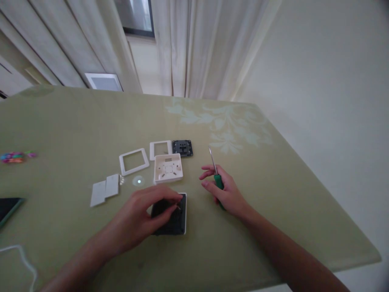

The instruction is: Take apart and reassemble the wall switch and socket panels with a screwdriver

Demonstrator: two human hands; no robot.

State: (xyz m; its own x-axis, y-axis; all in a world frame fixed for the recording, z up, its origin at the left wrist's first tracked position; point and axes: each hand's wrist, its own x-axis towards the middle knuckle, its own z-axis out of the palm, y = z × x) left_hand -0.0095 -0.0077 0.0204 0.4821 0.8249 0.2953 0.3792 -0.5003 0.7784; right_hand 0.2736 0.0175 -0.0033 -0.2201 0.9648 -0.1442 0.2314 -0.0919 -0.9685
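Note:
My left hand [148, 211] pinches a small thin screw [178, 207] between thumb and fingertips, over the black back of a square wall switch [173, 227] with a white rim. My fingers hide part of that switch, which lies flat on the table. To the right, my right hand [225, 192] holds a green-handled screwdriver [218, 181], its metal shaft pointing up and away from me. Just beyond the switch is an open white mounting box [168, 175]. Another black switch module [182, 148] lies behind the box.
Two white frames [134, 173] and two white cover plates [99, 193] lie left of the box. Small colourful pieces [13, 157] and a dark flat object [8, 209] are at the far left, above a white cable [22, 253]. A wall [340, 121] borders the right.

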